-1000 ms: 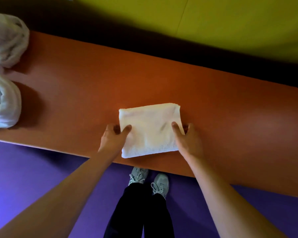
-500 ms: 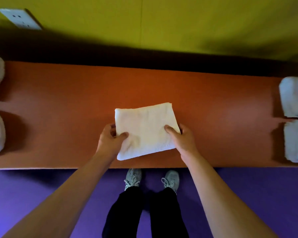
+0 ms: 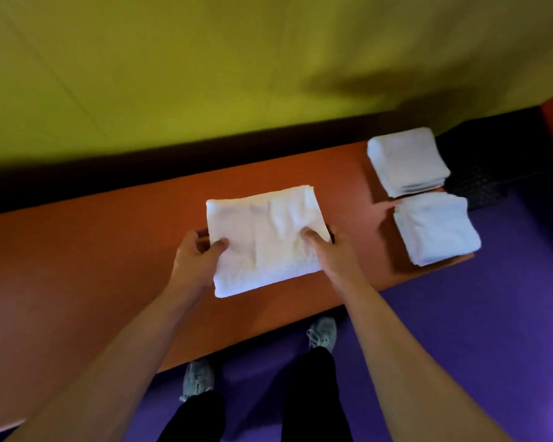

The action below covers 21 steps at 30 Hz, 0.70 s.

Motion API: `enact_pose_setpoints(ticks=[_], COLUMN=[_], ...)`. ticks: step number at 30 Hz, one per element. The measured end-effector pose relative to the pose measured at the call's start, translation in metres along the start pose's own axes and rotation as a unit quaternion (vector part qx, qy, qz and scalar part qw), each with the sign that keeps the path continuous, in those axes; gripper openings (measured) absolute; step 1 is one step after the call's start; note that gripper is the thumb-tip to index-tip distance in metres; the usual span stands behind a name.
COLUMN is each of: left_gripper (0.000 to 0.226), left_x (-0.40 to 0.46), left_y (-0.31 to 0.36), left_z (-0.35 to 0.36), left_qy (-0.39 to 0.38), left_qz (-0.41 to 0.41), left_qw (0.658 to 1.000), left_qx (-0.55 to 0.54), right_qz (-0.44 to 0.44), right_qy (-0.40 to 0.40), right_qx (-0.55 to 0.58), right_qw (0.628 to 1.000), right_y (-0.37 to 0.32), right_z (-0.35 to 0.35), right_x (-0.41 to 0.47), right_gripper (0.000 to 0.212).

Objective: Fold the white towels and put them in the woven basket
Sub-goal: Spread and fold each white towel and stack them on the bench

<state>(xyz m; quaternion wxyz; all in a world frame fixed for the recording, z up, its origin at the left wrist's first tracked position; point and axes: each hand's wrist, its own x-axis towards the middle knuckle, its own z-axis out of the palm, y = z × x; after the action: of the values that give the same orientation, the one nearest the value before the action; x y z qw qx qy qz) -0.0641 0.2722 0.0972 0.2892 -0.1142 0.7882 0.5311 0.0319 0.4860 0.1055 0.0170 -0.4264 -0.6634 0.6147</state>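
We see a folded white towel [image 3: 264,240] near the middle of the orange tabletop [image 3: 93,256], closer to the near edge than to the far one, its long sides running slightly askew to that edge. Both hands pinch it from the near side. Left hand [image 3: 195,260] clamps the towel's left edge: thumb on top of the cloth, the other fingers curled beneath that edge. Right hand [image 3: 329,250] clamps the right edge the same way, thumb pressed onto the top face near the right near corner, fingers tucked behind and under the edge. The cloth puckers into soft ridges just ahead of the right thumb. The towel's far edge shows a rolled fold line; its near left corner overhangs nothing and sits well inside the tabletop's near edge. We cannot tell whether the towel rests fully on the surface or is lifted a little. At the tabletop's right end sit two stacks of folded towels: the far stack [image 3: 407,161] at the far right corner, the near stack [image 3: 436,228] at the near right corner, just beside each other with a narrow strip of bare orange between them. Both stacks lie well apart from the held towel. Beyond the right end, a dark woven form [image 3: 473,186] shows on the floor, too dim and blurred to identify. Below the near edge, two shoes [image 3: 323,334] stand on a purple floor [image 3: 460,330].
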Motion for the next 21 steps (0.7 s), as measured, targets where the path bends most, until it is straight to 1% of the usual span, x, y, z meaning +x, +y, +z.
enact_pose_setpoints(ticks=[3,6,10,13,16,18,21], left_gripper=[0.032,0.034,0.026,0.036,0.046,0.048,0.047], left_x=[-0.002,-0.001,0.003,0.009,0.020,0.032,0.054], left_y=[0.020,0.040,0.063,0.081,0.099,0.113,0.134], left_z=[0.055,0.108,0.179,0.229,0.277,0.309,0.354], left_qy=[-0.018,-0.027,-0.051,-0.083,-0.091,-0.095,-0.098], left_qz=[0.016,0.012,0.011,0.010,0.030,0.048,0.070], left_qw=[1.000,1.000,0.999,0.997,0.995,0.994,0.992], left_qx=[0.005,0.006,-0.002,-0.003,0.020,0.023,0.020], right_qz=[0.000,0.003,0.004,-0.004,-0.025,-0.044,-0.059], right_qy=[0.017,0.040,0.055,0.070,0.084,0.085,0.096], right_qx=[0.008,0.007,-0.003,-0.024,-0.058,-0.075,-0.113], right_qw=[1.000,0.999,0.998,0.997,0.994,0.993,0.987], right_y=[0.001,0.003,0.006,0.005,-0.001,-0.009,-0.019], right_z=[-0.054,-0.103,-0.169,-0.216,-0.259,-0.287,-0.320], right_x=[0.022,0.052,0.093,0.128,0.169,0.197,0.237], right_gripper=[0.011,0.016,0.017,0.015,0.012,0.005,0.008])
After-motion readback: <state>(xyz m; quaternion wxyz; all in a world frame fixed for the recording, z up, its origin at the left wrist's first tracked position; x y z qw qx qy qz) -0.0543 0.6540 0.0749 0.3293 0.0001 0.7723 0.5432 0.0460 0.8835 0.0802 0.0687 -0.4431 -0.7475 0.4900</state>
